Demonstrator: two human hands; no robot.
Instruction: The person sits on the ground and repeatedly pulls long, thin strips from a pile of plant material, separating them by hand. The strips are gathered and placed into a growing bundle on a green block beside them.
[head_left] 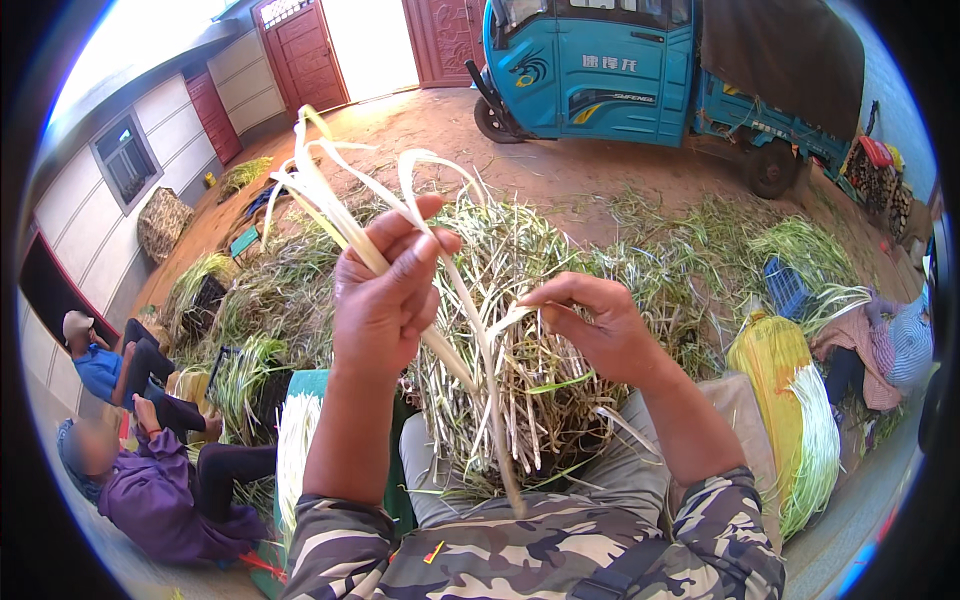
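My left hand (388, 285) is raised in front of me, its fingers closed round several pale yellow-white leafy stalks (345, 225). Their thin, curling leaf ends stand up above the fist, and their lower ends slant down past my wrist. One long, thin strand hangs from this hand toward my lap. To the right, my right hand (592, 318) pinches a pale leaf strip (513, 321) between thumb and fingertips. Below both hands, a big heap of cut stalks (510, 390) with whitish ends rests between my legs, against my grey trousers.
A blue three-wheeled cargo truck (610, 75) stands beyond the heaps. Two people (165, 490) sit at the left; another person (880, 345) bends at the far right. A yellow sack (765, 370) and a bundle of trimmed pale stalks (812, 450) lie at my right. Loose greenery (280, 300) covers the ground.
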